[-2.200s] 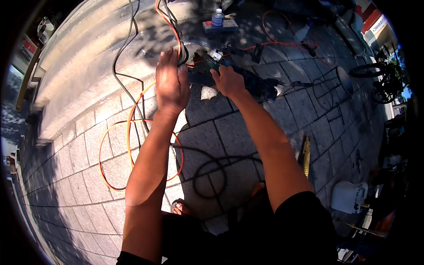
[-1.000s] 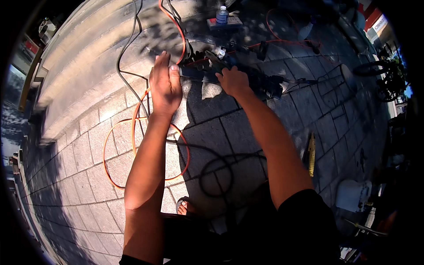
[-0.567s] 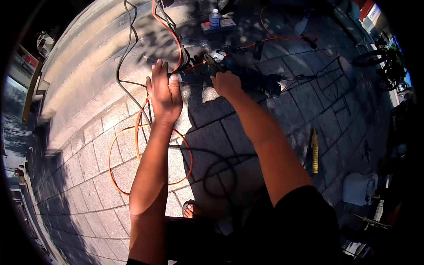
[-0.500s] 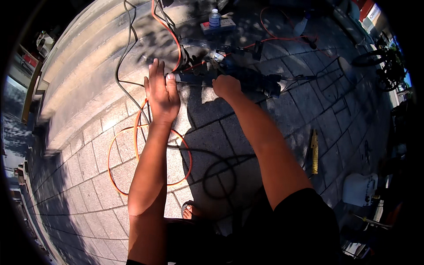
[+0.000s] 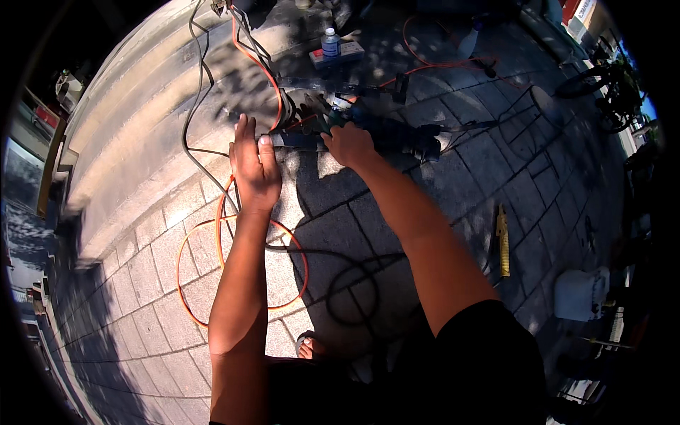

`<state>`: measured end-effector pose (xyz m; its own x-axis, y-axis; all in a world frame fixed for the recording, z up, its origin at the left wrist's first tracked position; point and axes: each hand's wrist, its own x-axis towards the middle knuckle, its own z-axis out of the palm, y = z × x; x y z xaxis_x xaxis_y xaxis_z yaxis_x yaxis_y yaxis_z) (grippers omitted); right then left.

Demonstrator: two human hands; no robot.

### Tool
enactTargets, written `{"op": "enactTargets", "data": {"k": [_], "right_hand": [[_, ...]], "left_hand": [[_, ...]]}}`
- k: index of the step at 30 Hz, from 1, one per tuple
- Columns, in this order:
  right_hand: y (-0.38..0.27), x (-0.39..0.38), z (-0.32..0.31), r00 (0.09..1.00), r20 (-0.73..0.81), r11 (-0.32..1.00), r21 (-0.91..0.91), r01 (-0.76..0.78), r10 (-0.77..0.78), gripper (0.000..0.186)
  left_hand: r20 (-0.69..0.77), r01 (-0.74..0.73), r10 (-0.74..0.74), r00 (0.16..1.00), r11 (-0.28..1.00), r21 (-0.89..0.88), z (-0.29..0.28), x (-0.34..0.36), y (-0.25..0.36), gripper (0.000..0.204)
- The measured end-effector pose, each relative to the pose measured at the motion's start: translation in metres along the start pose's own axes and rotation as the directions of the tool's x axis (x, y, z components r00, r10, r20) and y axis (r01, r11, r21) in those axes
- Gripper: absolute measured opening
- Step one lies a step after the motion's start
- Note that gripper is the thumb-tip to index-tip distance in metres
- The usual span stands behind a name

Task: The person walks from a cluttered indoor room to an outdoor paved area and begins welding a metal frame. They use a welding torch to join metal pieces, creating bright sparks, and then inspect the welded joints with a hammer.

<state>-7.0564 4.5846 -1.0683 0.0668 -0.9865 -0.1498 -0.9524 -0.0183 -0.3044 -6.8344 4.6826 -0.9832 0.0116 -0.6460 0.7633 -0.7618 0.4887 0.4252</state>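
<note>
My left hand (image 5: 254, 168) is open, palm turned right with fingers extended, at the left end of a long dark bar (image 5: 299, 141); it appears to press against that end. My right hand (image 5: 349, 144) has its fingers curled over part of a dark, bulky tool assembly (image 5: 414, 142) lying crosswise on the paving; the exact part it grips is partly hidden. An orange hose (image 5: 273, 85) and grey and black cables (image 5: 202, 78) run beside my hands, with loose loops near my forearms.
Pale steps (image 5: 127, 134) rise at left. A bottle (image 5: 331, 45) stands on a flat box (image 5: 348, 58) above the tool. A spray bottle (image 5: 468, 41), yellow tool (image 5: 503, 241), white container (image 5: 581, 294) and bicycle (image 5: 609, 95) are at right. My sandalled foot (image 5: 309, 347) is below.
My left hand has moved down toward my body relative to the cables. My right hand stays on the tool. The whole view has shifted slightly, the scene moving down and left.
</note>
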Motion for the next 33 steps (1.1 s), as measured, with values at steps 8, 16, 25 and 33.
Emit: {"op": "enactTargets", "data": {"k": [8,16,25,33], "right_hand": [[-0.01,-0.003,-0.016,0.998,0.042,0.998,0.042,-0.047,0.045,0.053],[0.023,0.018,-0.02,0.977,-0.163,0.899,0.434,-0.056,0.14,0.06],[0.01,0.04,0.048,0.951,0.109,0.4,0.889,-0.223,0.289,0.058],[-0.009,0.01,0.045,0.953,0.291,0.512,0.809,-0.29,0.081,0.044]], "left_hand": [[-0.005,0.003,-0.003,1.0,1.0,0.014,-0.012,-0.003,-0.006,0.047],[-0.037,0.031,-0.032,0.999,0.999,-0.015,-0.003,0.0,-0.004,0.046],[-0.1,0.07,-0.088,0.991,0.983,-0.169,0.026,0.01,0.008,0.046],[-0.125,0.149,-0.184,0.975,0.958,-0.244,0.03,0.003,-0.02,0.045]]}}
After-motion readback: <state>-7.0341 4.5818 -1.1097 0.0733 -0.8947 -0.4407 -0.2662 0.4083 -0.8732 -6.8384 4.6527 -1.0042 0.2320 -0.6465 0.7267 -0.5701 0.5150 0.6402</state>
